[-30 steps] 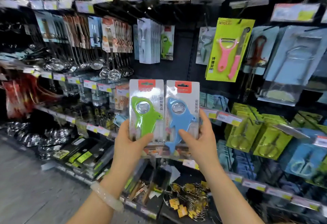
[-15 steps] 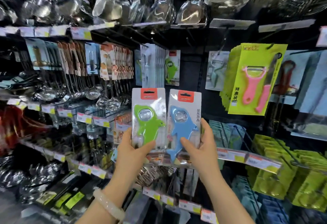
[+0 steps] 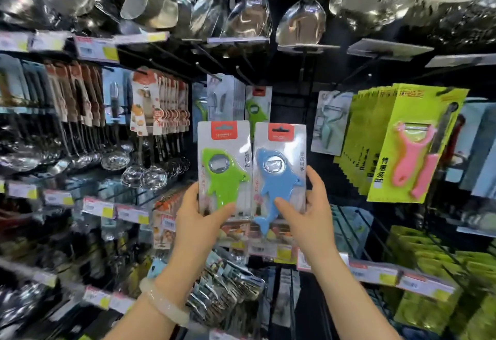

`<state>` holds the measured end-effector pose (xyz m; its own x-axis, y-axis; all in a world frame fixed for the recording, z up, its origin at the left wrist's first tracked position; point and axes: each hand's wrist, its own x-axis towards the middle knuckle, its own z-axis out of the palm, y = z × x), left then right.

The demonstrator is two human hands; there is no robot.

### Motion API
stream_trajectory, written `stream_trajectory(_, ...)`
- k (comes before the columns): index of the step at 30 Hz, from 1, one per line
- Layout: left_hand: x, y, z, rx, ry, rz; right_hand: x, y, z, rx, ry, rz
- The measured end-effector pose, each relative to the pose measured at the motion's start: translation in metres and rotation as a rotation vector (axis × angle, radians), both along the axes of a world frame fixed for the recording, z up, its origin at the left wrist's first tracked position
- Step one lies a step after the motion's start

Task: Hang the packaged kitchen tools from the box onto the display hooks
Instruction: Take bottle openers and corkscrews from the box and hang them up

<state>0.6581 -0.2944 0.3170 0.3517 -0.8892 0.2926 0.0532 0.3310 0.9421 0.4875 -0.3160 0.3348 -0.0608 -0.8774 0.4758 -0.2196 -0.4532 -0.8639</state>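
Note:
My left hand [image 3: 197, 223] grips the lower edge of a carded pack with a green dolphin-shaped opener [image 3: 224, 168]. Beside it, my right hand [image 3: 308, 213] holds a matching pack with a blue dolphin-shaped opener [image 3: 279, 176]. Both packs are upright, side by side, in front of the black display wall. Behind and just above them hangs another green dolphin pack [image 3: 257, 109] on a hook. Bare black hooks [image 3: 243, 74] stick out above that spot. No box is in view.
Steel ladles and spatulas [image 3: 249, 17] hang along the top row. Orange-carded tools [image 3: 161, 103] hang at the left, a peeler pack [image 3: 331, 122] and thick stacks of yellow-green peeler sets [image 3: 408, 146] at the right. Price-tag rails [image 3: 375, 272] cross below.
The view has tilted upward, so the top row of ladles fills more of the frame. Both hands have raised the two packs closer to the hanging green dolphin pack.

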Motion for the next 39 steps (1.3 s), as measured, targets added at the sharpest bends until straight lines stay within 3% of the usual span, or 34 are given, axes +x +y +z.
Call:
stream_trajectory(21,0.105,-0.076,0.035,-0.078,0.042,-0.041,0.105,-0.075,0.069,-0.238,-0.001,-0.031)
stream_trajectory(39,0.121,-0.09,0.032,-0.092,0.027,-0.015,0.119,-0.086,0.067,-0.209,-0.066,-0.113)
